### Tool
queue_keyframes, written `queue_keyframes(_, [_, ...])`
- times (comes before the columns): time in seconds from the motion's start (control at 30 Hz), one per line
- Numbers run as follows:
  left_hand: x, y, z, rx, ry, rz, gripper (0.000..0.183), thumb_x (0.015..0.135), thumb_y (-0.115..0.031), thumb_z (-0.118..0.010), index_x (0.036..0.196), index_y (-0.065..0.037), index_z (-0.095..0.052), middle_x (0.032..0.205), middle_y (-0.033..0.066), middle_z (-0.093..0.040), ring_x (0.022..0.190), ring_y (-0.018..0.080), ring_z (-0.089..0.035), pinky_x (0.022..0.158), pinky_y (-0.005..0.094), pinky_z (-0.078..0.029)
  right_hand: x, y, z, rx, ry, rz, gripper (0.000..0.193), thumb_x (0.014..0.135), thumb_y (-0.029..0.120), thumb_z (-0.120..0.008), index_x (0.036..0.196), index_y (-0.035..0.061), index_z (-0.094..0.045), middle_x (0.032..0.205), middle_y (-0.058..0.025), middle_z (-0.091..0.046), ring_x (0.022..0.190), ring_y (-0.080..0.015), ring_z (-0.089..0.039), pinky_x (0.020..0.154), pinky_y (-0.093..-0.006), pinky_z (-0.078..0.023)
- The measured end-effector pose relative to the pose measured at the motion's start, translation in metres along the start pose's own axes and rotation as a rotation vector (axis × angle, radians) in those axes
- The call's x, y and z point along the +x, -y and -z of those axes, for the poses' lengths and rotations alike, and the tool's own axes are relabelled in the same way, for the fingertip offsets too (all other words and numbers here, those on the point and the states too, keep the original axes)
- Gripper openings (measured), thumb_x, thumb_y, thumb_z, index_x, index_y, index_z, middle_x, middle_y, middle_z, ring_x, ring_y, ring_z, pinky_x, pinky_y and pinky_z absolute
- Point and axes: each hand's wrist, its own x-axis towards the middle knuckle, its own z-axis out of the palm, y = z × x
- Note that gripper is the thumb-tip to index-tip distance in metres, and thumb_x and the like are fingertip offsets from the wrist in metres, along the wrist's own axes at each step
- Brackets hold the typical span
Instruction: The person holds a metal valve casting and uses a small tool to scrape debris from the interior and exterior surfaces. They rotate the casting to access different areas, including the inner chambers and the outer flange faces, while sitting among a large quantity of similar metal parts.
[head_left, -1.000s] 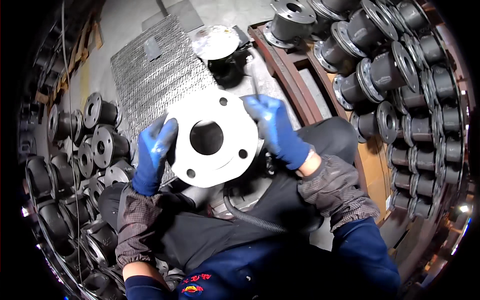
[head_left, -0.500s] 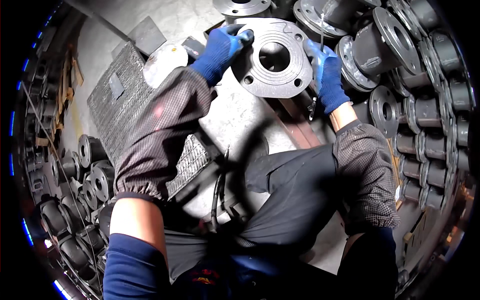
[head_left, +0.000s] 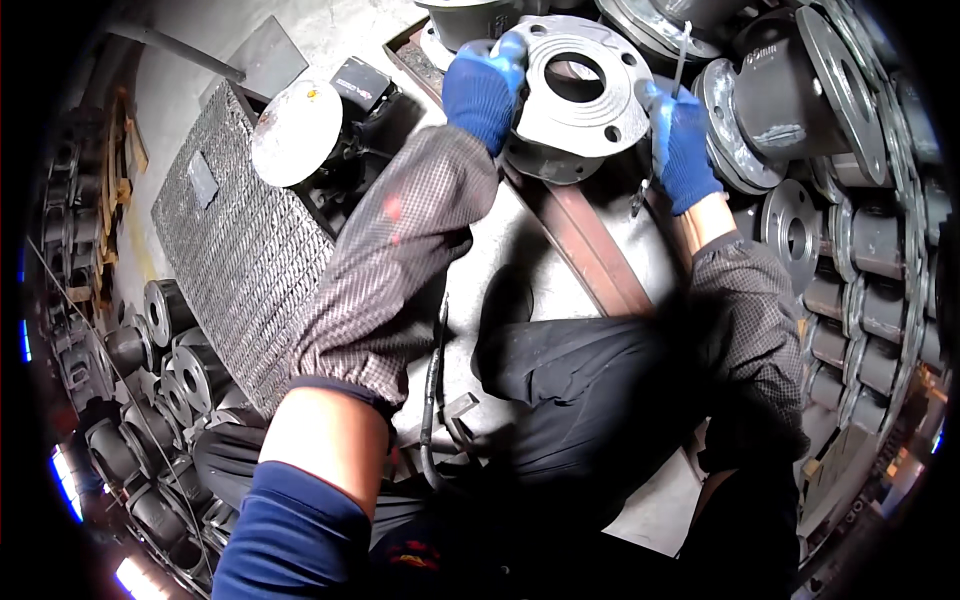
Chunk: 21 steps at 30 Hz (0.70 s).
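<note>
Both my hands wear blue gloves and hold a grey metal flanged pipe piece (head_left: 585,100) at the top of the view, its round flange with bolt holes facing up. My left hand (head_left: 483,88) grips the flange's left rim. My right hand (head_left: 683,150) grips the right rim and also holds a thin rod (head_left: 680,50) that sticks up past the fingers. The piece is over the front of a stack of like flanged pieces (head_left: 790,90) on the right.
Rows of flanged pipe pieces fill the right side (head_left: 870,260) and the lower left (head_left: 150,370). A metal mesh grate (head_left: 240,250) lies at the left, with a round grey disc (head_left: 297,130) on a dark machine beside it. A brown steel bar (head_left: 590,250) runs under the held piece. A dark hose (head_left: 432,400) hangs by my legs.
I have carried the flanged piece from in front of my chest up and to the right, toward the stack. My arms are now stretched out and my head has turned that way.
</note>
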Motion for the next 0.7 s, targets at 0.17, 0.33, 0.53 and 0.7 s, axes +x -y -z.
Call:
queue_keyframes(0.17, [-0.029,0.017,-0.005,-0.281,0.093,0.122,0.043,0.085,-0.039,-0.053,0.096,0.001,-0.059,0.073,0.0136,-0.063,0.066,0.0227,-0.062,0.056,0.0334,-0.051,0.034,-0.019,-0.007,-0.093,-0.057,0.013,0.039,0.081,0.027,-0.058,0.102,-0.0052,-0.06,0.093,-0.022,-0.064,0.082,-0.0298,-0.062,0.075,-0.0352,-0.045])
queue_keyframes(0.33, [0.005,0.006,0.004,-0.245,0.272,0.249,0.033,0.082,-0.029,-0.055,0.08,0.004,-0.06,0.066,0.0216,-0.063,0.06,0.0268,-0.064,0.056,0.034,-0.051,0.034,-0.032,-0.012,-0.178,-0.147,-0.083,0.038,0.081,0.025,-0.056,0.1,-0.0076,-0.058,0.092,-0.02,-0.064,0.084,-0.0268,-0.06,0.077,-0.0356,-0.045])
queue_keyframes(0.53, [0.053,0.017,0.02,0.361,0.394,-0.529,0.016,0.087,-0.019,-0.054,0.082,-0.005,-0.059,0.063,0.0107,-0.061,0.054,0.0196,-0.063,0.049,0.0308,-0.051,0.024,-0.028,-0.02,0.243,-0.073,-0.178,0.02,0.083,0.022,-0.059,0.084,0.0026,-0.057,0.06,-0.0014,-0.048,0.047,-0.0136,-0.043,0.044,-0.0293,-0.035])
queue_keyframes(0.7, [0.039,0.045,0.03,0.064,0.28,-0.389,0.021,0.077,-0.025,-0.058,0.081,-0.005,-0.063,0.072,0.0111,-0.062,0.061,0.0242,-0.061,0.056,0.036,-0.05,0.029,-0.027,-0.024,-0.182,0.191,0.11,0.024,0.089,0.018,-0.045,0.095,0.0016,-0.061,0.082,-0.0076,-0.061,0.069,-0.0172,-0.056,0.061,-0.0307,-0.046])
